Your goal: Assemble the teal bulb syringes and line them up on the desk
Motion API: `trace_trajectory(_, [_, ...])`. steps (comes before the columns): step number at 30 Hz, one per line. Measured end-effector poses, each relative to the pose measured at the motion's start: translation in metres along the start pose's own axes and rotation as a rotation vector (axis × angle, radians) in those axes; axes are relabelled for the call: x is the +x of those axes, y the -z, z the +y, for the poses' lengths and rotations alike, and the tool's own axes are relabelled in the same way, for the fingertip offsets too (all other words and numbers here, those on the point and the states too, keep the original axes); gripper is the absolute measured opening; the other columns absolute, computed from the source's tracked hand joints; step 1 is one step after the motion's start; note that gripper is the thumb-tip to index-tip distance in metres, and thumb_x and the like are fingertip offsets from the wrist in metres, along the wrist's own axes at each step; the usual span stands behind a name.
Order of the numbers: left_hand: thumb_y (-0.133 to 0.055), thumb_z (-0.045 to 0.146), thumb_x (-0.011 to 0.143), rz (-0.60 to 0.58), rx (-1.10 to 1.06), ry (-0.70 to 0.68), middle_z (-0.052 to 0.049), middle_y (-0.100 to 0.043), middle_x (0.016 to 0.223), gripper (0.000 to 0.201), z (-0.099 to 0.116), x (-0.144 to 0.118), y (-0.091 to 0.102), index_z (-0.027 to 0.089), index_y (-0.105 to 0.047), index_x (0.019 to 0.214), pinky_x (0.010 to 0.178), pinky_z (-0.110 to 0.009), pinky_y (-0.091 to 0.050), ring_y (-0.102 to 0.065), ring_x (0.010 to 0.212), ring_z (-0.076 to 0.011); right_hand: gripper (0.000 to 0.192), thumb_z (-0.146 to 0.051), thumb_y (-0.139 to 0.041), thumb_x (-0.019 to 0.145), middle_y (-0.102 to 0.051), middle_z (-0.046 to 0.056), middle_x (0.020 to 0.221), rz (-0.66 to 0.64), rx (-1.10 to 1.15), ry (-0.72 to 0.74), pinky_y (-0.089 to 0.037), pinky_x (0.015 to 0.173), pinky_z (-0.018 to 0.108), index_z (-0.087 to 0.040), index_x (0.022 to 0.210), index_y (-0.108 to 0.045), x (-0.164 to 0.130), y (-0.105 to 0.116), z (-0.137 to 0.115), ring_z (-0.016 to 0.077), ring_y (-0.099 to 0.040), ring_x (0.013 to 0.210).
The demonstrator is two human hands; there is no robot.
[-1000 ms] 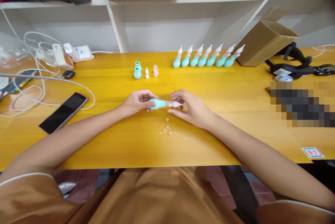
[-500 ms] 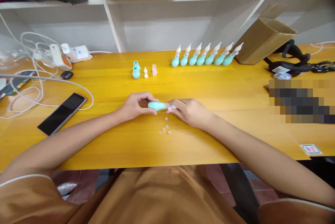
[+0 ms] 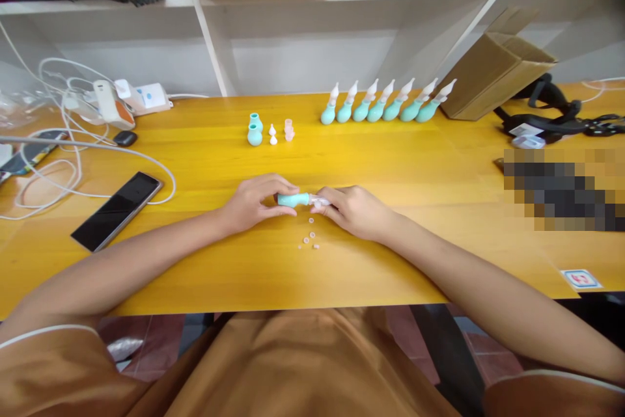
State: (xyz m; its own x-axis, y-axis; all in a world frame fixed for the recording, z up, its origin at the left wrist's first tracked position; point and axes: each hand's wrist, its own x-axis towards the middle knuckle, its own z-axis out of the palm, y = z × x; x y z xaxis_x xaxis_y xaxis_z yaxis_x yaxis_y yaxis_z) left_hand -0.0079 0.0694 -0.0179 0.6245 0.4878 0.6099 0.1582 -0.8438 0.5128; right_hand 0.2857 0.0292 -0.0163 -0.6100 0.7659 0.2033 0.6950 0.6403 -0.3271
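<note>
Both hands have settled lower onto the surface (image 3: 195, 163); left hand (image 3: 254, 202) pinches the teal bulb (image 3: 291, 200), right hand (image 3: 354, 212) grips pressed around its clear tip (image 3: 318, 200).

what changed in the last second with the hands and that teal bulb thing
The right hand, open a second ago, has closed on the clear tip. The left hand keeps holding the teal bulb. The small rings and the finished row stayed put.
</note>
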Motion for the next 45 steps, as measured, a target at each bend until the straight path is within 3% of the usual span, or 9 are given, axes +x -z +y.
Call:
trace_trajectory(8, [-0.083,0.031,0.099,-0.041,0.148,-0.192,-0.014,-0.083,0.123,0.028,0.004,0.001,0.003,0.021,-0.076,0.124,0.094,-0.038,-0.066,-0.081,0.11,-0.023,0.053,-0.06,-0.041,0.117,-0.08,0.011,0.091,-0.029,0.041,0.016,-0.042,0.067,0.031,-0.017,0.112,-0.07,0.002,0.001,-0.002,0.024,-0.074,0.075])
trace_trajectory(16, [-0.079,0.018,0.1,-0.027,0.272,-0.357,-0.013,-0.082,0.13,0.04,0.002,-0.001,0.004,0.027,-0.072,0.138,0.091,-0.039,-0.067,-0.078,0.107,-0.0225,0.052,-0.061,-0.045,0.115,-0.081,0.011,0.092,-0.055,0.14,0.004,-0.045,0.07,0.031,-0.018,0.11,-0.073,0.002,0.002,-0.004,0.0232,-0.074,0.077])
trace_trajectory(20, [-0.071,0.015,0.104,-0.084,0.316,-0.366,-0.01,-0.08,0.137,0.039,-0.001,-0.004,0.008,0.031,-0.072,0.14,0.097,-0.042,-0.067,-0.075,0.118,-0.024,0.044,-0.056,-0.051,0.115,-0.081,0.01,0.095,-0.075,0.27,0.02,-0.047,0.072,0.031,-0.019,0.109,-0.074,0.003,0.006,-0.007,0.0223,-0.074,0.08])
trace_trajectory(25, [-0.07,0.015,0.104,-0.091,0.288,-0.381,-0.009,-0.079,0.139,0.045,0.004,-0.004,0.015,0.034,-0.07,0.145,0.103,-0.043,-0.067,-0.073,0.126,-0.0244,0.044,-0.058,-0.055,0.112,-0.073,0.005,0.081,-0.071,0.368,0.032,-0.044,0.067,0.028,-0.02,0.097,-0.071,0.004,0.01,-0.008,0.0173,-0.065,0.068])
trace_trajectory(32, [-0.082,0.011,0.095,-0.037,0.271,-0.425,-0.005,-0.082,0.135,0.055,0.01,-0.002,0.017,0.037,-0.073,0.142,0.101,-0.04,-0.071,-0.075,0.127,-0.0234,0.057,-0.068,-0.048,0.112,-0.058,-0.002,0.069,-0.144,0.469,0.022,-0.038,0.063,0.027,-0.02,0.083,-0.06,0.007,0.018,-0.012,0.013,-0.05,0.061])
trace_trajectory(36, [-0.083,0.012,0.095,-0.096,0.246,-0.427,0.001,-0.083,0.131,0.051,0.008,-0.002,0.021,0.04,-0.075,0.137,0.104,-0.038,-0.072,-0.077,0.127,-0.0229,0.059,-0.07,-0.043,0.112,-0.057,-0.002,0.071,-0.213,0.505,0.047,-0.038,0.063,0.027,-0.021,0.083,-0.058,0.006,0.022,-0.015,0.0127,-0.048,0.062])
trace_trajectory(40, [-0.081,0.012,0.093,-0.195,0.349,-0.487,0.002,-0.085,0.124,0.04,0.009,0.0,0.025,0.036,-0.08,0.125,0.095,-0.041,-0.077,-0.082,0.117,-0.0256,0.059,-0.071,-0.045,0.111,-0.056,-0.002,0.072,-0.267,0.551,0.058,-0.037,0.061,0.026,-0.02,0.084,-0.059,0.005,0.023,-0.014,0.0127,-0.048,0.063])
trace_trajectory(45, [-0.084,0.01,0.09,-0.236,0.189,-0.423,0.005,-0.086,0.119,0.042,0.011,0.003,0.027,0.039,-0.082,0.121,0.094,-0.041,-0.078,-0.085,0.104,-0.0238,0.058,-0.071,-0.048,0.11,-0.054,-0.003,0.072,-0.317,0.641,0.081,-0.039,0.062,0.026,-0.019,0.087,-0.062,0.007,0.021,-0.012,0.0124,-0.047,0.065])
